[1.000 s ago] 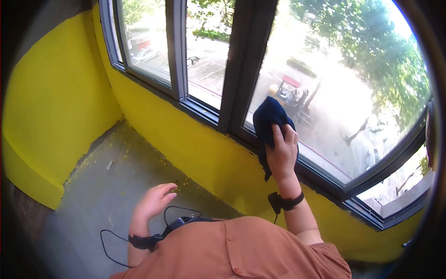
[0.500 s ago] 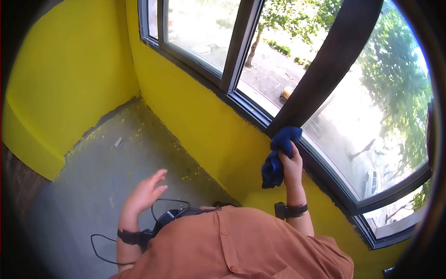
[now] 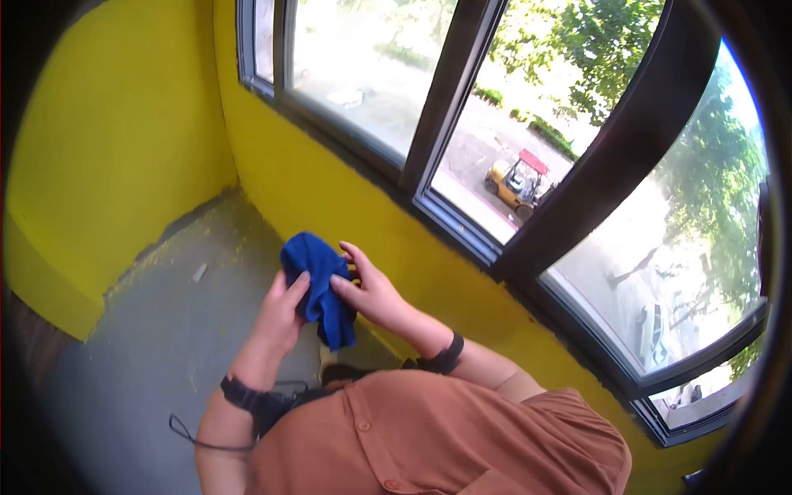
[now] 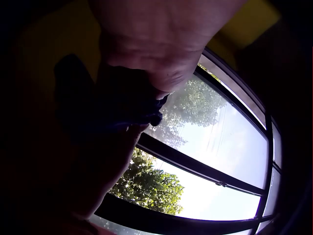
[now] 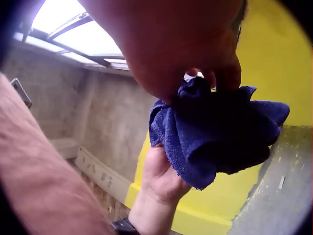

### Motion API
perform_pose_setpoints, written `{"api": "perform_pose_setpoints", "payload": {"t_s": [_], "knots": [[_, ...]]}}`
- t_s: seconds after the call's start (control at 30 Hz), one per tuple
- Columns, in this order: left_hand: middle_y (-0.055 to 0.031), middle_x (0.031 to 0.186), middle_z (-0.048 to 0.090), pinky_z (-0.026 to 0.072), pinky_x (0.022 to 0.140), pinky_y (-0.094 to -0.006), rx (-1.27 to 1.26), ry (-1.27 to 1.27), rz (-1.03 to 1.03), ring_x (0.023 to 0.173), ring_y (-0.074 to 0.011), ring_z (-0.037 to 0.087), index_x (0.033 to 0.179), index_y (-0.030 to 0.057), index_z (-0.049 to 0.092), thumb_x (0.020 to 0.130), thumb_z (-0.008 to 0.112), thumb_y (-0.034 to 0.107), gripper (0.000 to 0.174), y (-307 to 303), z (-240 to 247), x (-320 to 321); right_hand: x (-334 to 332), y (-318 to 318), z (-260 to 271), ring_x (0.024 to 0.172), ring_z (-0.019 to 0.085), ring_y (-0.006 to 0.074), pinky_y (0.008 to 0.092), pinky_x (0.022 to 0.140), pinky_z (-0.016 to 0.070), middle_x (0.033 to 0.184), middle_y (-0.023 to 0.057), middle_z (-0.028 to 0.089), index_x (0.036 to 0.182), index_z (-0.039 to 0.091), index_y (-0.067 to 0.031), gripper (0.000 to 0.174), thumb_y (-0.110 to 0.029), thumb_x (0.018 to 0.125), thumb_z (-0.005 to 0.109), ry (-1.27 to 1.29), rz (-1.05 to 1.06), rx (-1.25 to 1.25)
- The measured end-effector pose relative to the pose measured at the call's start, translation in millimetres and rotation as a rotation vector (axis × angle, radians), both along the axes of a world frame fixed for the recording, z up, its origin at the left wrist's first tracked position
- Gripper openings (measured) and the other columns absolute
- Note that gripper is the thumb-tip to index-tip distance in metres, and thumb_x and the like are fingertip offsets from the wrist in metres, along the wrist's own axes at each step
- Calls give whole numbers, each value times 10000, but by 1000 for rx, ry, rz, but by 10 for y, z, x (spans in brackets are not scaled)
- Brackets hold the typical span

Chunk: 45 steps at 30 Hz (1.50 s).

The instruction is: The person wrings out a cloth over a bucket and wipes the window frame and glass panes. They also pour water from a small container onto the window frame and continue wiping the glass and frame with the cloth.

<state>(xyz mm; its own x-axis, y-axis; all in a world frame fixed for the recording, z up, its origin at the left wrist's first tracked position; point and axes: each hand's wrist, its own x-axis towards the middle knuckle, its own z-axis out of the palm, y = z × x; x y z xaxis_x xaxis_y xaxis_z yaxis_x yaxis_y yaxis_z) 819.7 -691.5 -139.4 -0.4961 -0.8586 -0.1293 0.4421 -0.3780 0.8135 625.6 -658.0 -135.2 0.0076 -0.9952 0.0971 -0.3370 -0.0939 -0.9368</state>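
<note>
- A blue cloth (image 3: pixel 320 276) is held below and apart from the dark-framed window (image 3: pixel 631 148).
- It is pinched between thumb and fingers by the left hand (image 3: pixel 280 313) and the right hand (image 3: pixel 381 299) alike.
- Under the window, the wall (image 3: pixel 305 177) is painted yellow.
- Farther below the window, the grey floor (image 3: pixel 157 346) is flecked with yellow paint.
</note>
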Motion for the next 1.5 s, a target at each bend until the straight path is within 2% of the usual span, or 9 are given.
{"api": "perform_pose_setpoints", "payload": {"t_s": [0.2,0.33,0.47,0.57,0.73,1.03,1.2,1.37,1.5], "knots": [[-109,1475,478,492,1053,-434,-187,-75,-125,1313,-238,536,1562,120,227,1079,515,239,574,-827,518,-247,-22,-536,319,1448,303,547,532,1154,376,1633,340,55,1609,262,-170,1030,-395,796,853,490,131,-491],[-180,1571,357,400,1138,-367,-619,-84,-601,1358,-247,484,1632,76,-13,1023,633,322,921,-1406,755,-543,-522,-1009,293,1468,292,473,499,1159,367,1574,298,206,1597,217,-121,1154,-240,699,931,187,-201,-514],[-173,1441,539,469,1080,-367,-946,-278,-818,1278,-229,570,1573,43,342,998,682,286,710,-1963,1226,-625,-924,-1082,773,1192,603,225,348,1027,476,1270,144,635,1505,389,-72,888,-294,799,882,31,-226,-127],[-106,1063,733,539,948,-314,-707,-212,-654,995,-173,702,1389,-8,563,1031,608,140,389,-2276,1183,-665,-932,-1149,787,1032,596,104,295,953,484,1125,48,698,1367,564,-60,565,-380,939,749,-46,-72,123],[-109,1109,699,540,880,-282,-817,-237,-180,1017,-158,675,1307,-15,600,1019,608,120,319,-3256,920,-673,-936,-1029,1635,971,628,104,312,915,502,1014,85,722,1298,617,-65,403,-276,966,702,279,-107,115],[-318,1528,349,335,1164,-511,-1389,-650,685,1408,-484,379,1560,37,247,997,637,242,715,-5335,804,-682,-878,-979,3873,1267,615,280,399,1089,482,1371,149,627,1451,529,-104,699,-142,824,835,1386,-1045,-1139],[-329,1564,293,319,1177,-525,-1370,-705,678,1441,-497,323,1574,31,192,1018,601,351,761,-6145,975,-619,-636,-1376,4808,1131,600,363,488,939,499,1240,169,627,1195,677,-92,377,-66,821,716,1914,-1159,-1435],[-302,1589,273,302,1188,-525,-1437,-725,679,1454,-484,310,1592,53,178,1038,555,395,753,-6426,1122,-710,-692,-1646,5584,1212,574,374,470,984,493,1358,163,582,1271,668,-144,465,-94,815,747,2493,-1024,-1171],[-262,1622,247,245,1205,-540,-1650,-587,803,1484,-466,266,1606,32,160,1042,544,317,739,-6517,1365,-881,-1150,-2004,5920,1277,530,345,484,1009,474,1421,149,530,1303,661,-191,412,-260,898,698,2515,-1470,-1145]]}}
